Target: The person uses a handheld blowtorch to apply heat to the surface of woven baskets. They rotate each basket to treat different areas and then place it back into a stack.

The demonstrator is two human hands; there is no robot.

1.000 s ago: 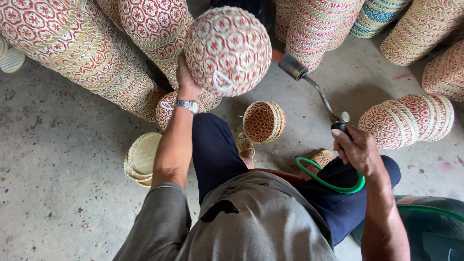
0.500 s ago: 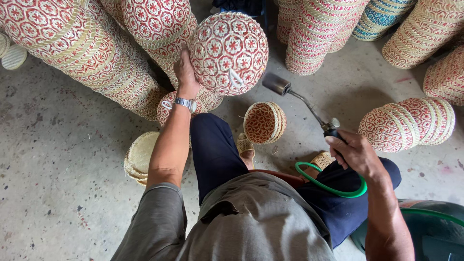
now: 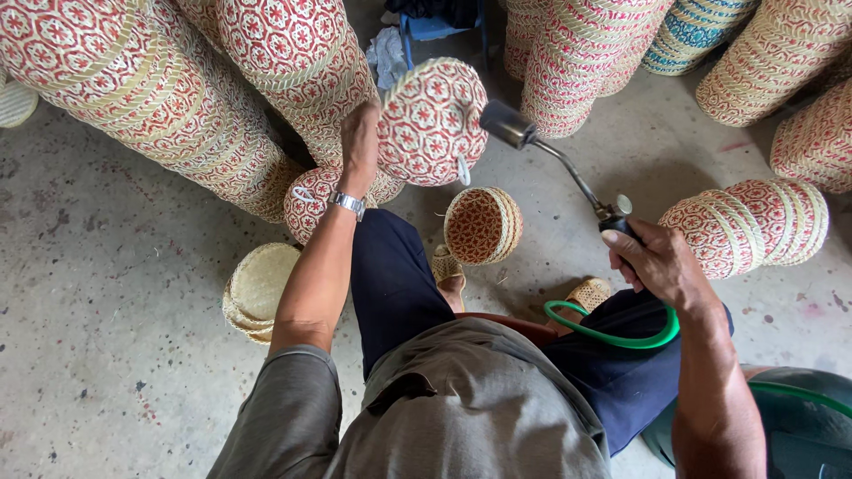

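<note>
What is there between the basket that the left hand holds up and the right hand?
In the head view, only the torch spans it: its nozzle points at the basket in the left hand, its handle sits in the right hand.

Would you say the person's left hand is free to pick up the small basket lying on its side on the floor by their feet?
Probably not as things stand: the left hand is gripping the red patterned basket held up near the torch. The small basket lies below it, with nothing in between.

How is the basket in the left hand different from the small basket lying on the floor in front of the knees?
The held basket is larger and lifted up by the left hand; the small basket lies on its side on the floor. The held basket shows its closed bottom; the small one shows its open inside. Both are woven in red and cream.
</note>
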